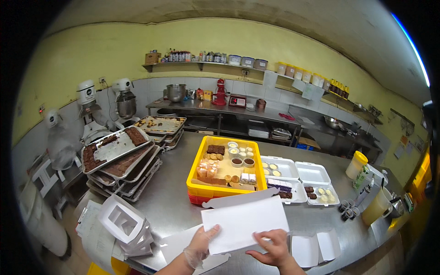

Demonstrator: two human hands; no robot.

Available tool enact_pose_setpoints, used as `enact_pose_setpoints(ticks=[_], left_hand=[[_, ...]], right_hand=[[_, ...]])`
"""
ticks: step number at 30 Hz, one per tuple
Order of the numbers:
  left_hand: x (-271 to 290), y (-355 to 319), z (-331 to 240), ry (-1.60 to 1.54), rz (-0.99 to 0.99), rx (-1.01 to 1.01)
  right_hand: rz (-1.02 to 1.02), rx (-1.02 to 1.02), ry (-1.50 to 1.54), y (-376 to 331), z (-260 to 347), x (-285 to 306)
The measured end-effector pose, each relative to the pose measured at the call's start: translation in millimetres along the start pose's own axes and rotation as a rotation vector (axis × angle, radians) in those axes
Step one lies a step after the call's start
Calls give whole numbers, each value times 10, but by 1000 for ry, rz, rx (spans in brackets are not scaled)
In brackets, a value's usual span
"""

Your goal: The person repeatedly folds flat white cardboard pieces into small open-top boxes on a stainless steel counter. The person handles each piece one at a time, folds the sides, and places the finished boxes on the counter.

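A flat white cardboard box (245, 220) tilts up over the steel table, its far flap raised at the back. My left hand (201, 239) grips the box's near left corner, the thumb on the white face and the other fingers hidden; clear plastic wraps that wrist. At the near right part of the box, my right hand (272, 247) has its thumb and fingers apart, with fingertips at the card. Just beyond the box, a yellow crate (197, 176) carries brownies, small cups, muffins and wrapped pastries. White foam trays (311, 172) with small cakes lie open to its right.
Baking trays (114, 156) of brownies are stacked at the left. White cartons with windows (121, 217) pile up at the near left. An opened white box (305, 250) lies near right. Dark little cups (347, 213) and a pitcher (376, 206) stand at the right.
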State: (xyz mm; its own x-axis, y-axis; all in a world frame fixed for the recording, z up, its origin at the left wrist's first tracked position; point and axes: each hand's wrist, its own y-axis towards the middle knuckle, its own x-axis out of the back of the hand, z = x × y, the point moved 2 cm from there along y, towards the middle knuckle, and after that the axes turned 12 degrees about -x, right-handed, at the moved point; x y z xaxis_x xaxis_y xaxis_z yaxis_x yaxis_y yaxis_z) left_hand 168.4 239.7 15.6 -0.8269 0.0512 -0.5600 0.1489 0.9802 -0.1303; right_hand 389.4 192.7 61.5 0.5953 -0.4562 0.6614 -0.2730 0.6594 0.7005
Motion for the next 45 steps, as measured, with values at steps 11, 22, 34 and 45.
enact_pose_setpoints(ticks=[11, 22, 34, 45], left_hand=[[67, 53, 153, 460, 86, -503], [158, 61, 271, 772, 385, -824], [130, -16, 505, 1630, 886, -787], [-154, 250, 432, 913, 179, -650]], right_hand=[[299, -1013, 875, -253, -600, -157], [-197, -932, 416, -292, -751, -352], [659, -1071, -11, -614, -1104, -784], [45, -622, 301, 36, -382, -473]])
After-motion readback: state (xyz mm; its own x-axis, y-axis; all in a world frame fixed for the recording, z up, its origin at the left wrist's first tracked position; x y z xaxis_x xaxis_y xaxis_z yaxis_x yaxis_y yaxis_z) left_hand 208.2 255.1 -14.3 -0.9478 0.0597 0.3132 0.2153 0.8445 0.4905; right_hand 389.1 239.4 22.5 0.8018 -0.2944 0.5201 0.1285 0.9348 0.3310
